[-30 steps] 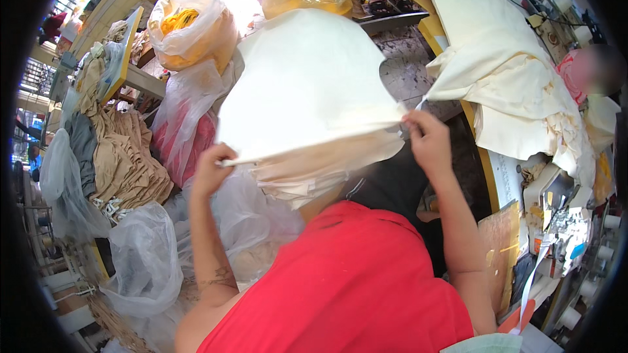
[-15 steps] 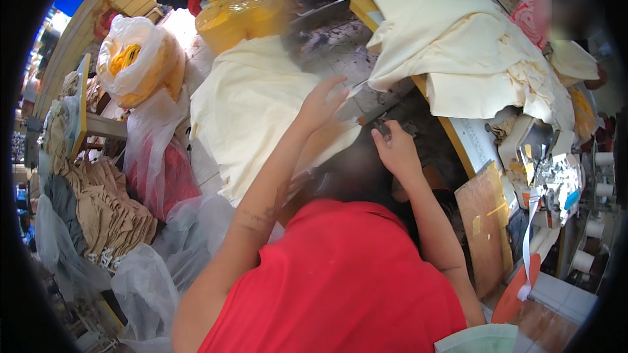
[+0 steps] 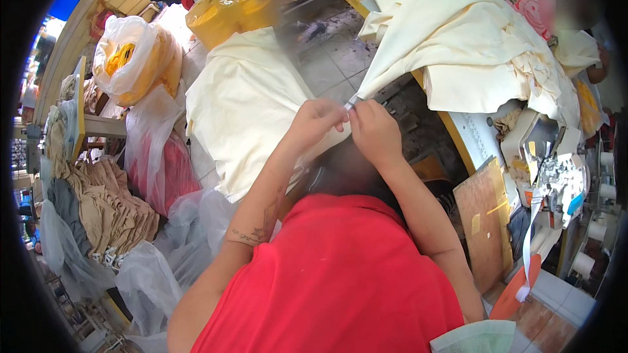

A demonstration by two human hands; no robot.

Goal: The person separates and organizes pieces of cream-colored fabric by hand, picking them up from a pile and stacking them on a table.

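My left hand and my right hand meet just above my lap, fingertips nearly touching. Between them is the narrow, drawn-out end of a large cream fabric that stretches down from the table at upper right. The right fingers are closed round this end. The left thumb and fingers are pinched at its tip, where a small pale grey bit shows; I cannot make out what it is. Another cream fabric piece drapes on the left beside my left forearm, partly behind the left hand.
At left stand a clear bag of yellow cloth, a bag of pinkish-red cloth and a stack of brown cloth pieces. A sewing machine is at right, near a wooden board. A yellow bundle lies ahead.
My hands, apart before, have come together at the fabric's end. My right hand moved up and left and closed; my left lowered. The fabric from the table is now pulled taut toward me.
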